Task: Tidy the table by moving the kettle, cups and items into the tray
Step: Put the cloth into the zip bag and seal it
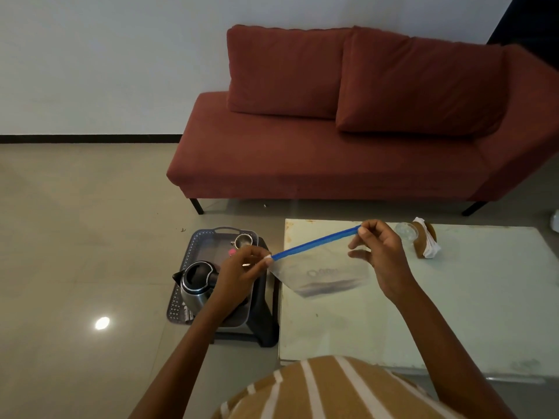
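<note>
On the stool, left: tray (188,261) holds kettle (196,285) and steel cup (243,241). Left hand (239,273) and right hand (381,252) each pinch one end of zip bag (323,273), above table (453,297) edge. Risk: pinch slips, bag falls short of tray.

The left hand (239,272) and its forearm cover the handle of the kettle (193,285) and much of the right half of the tray (178,299). A small pink item (232,252) behind the knuckles is too small to identify. Dark contents low in the zip bag (320,276) are blurred. The right edge cuts off the sofa (302,158) and a pale object (555,221).
</note>
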